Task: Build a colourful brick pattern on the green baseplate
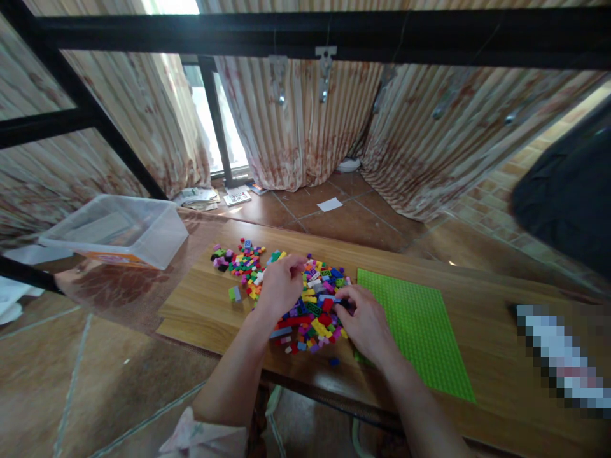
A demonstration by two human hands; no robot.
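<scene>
A heap of small coloured building bricks [312,308] lies on a wooden table. Over the upper left of the heap, my left hand [285,280] is closed, thumb and fingers curled together; whatever they hold is hidden. My right hand [366,321] is at the heap's right side, thumb and fingers closed around a dark building brick [345,305], whose shape is mostly covered. Beneath and beside my right hand lies a flat green studded baseplate [424,331]. A lone blue brick [335,362] rests near the table's front edge.
The wooden table [195,312] has a joined green and grey-blue brick pair [235,293] at left. Beyond its left end stands a clear plastic bin [162,238]. A pixelated object [563,356] lies at right. A black metal bar [238,33] crosses above, before striped curtains [305,127].
</scene>
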